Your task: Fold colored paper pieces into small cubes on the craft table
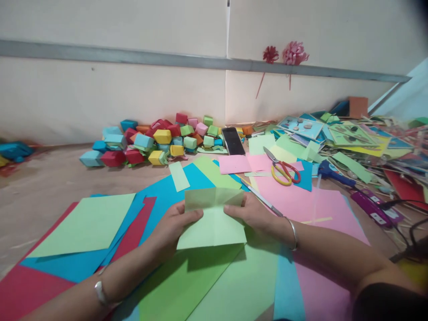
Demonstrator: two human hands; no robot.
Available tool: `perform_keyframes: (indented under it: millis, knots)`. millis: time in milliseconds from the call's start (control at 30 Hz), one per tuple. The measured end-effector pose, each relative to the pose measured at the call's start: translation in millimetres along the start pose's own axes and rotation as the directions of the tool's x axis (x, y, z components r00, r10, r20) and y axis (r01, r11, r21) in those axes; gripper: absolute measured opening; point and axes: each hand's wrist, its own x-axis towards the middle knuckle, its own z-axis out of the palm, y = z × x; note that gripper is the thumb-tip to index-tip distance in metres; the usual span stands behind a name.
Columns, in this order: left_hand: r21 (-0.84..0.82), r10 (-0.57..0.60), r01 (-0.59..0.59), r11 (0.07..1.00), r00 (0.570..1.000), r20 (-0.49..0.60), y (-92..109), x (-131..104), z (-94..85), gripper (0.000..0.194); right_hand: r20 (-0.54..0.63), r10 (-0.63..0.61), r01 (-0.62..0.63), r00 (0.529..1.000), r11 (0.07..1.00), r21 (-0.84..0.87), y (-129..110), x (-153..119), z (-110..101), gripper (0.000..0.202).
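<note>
Above layered coloured papers (200, 278), the creased pale-green sheet (214, 229) was pinched at opposite sides by the left hand (177, 223) and right hand (252, 209), and could have been buckled by uneven thumb pressure.

The left fingers (191, 217) and right fingers (234, 211) pinch a creased light green paper (214, 227) by its opposite edges. Coloured sheets (200, 272) overlap beneath them on the surface (50, 178). Beyond the fingers sit folded paper boxes (162, 136) and a phone (233, 141). Right of the fingers lie scissors (279, 163), a blue glue gun (327, 170) and a purple power strip (372, 209).
</note>
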Motion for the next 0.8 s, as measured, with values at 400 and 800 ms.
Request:
perform_keyframes:
  millis: [400,800]
  knots:
    - [-0.233,0.02,-0.044,0.971,0.994,-0.107,0,15,-7.8,0.037,-0.075,-0.269,0.257,0.96,0.956,-0.143,7,16,-16,0.019]
    - [-0.01,0.088,-0.088,0.996,0.996,-0.02,-12,15,-8.8,0.045,-0.025,-0.569,0.511,0.822,0.755,-0.411,4,21,-28,0.029]
